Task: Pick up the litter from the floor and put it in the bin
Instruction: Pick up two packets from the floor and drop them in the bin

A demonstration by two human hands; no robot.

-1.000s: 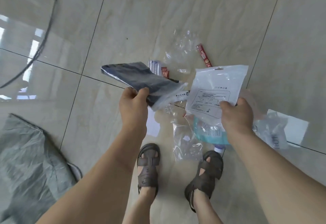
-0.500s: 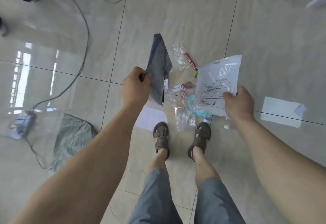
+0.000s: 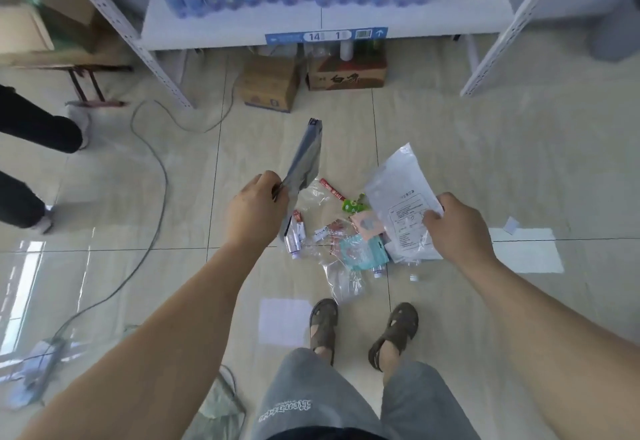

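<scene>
My left hand grips a dark grey plastic bag by its lower edge, and the bag stands up and away from me. My right hand holds a white printed pouch by its corner. Both are held above a heap of litter on the tiled floor: clear wrappers, a teal packet, a red stick pack, a green scrap and a small tube. A grey-green sack lies at the lower left by my leg, partly hidden by my arm. No bin is clearly visible.
A white metal shelf rack with several water bottles stands ahead, two cardboard boxes under it. A grey cable snakes over the floor at left. Another person's legs are at the far left. My sandalled feet stand below the litter.
I have straightened up, so the view has pulled back and tipped forward to show the shelf. Both hands kept their bags; the grey bag swung from flat to upright.
</scene>
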